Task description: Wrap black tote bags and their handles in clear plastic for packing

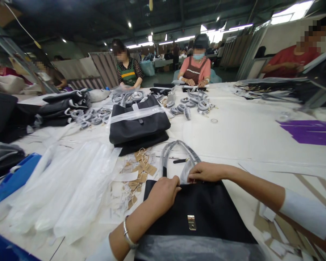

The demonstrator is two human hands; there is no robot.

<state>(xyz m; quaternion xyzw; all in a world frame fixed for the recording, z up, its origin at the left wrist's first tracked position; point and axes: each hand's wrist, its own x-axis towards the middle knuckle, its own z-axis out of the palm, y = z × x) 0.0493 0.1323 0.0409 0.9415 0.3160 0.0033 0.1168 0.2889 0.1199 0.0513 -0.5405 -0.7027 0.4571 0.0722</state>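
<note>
Black handbag (210,214) lies at counter's (241,141) near edge, clasp (191,222) up, wrapped handles (178,142) toward far edge, likely keeping top rim (187,186) reachable. We grip rim with left hand (163,194), apparently steadying; right hand's (208,172) fingers curl beside clear wrap (186,173), hold unclear.

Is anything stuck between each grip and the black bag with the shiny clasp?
Nothing visible: the left grip and right grip are both at the top edge of the black bag. Pale wrap is beside the right one.
</note>
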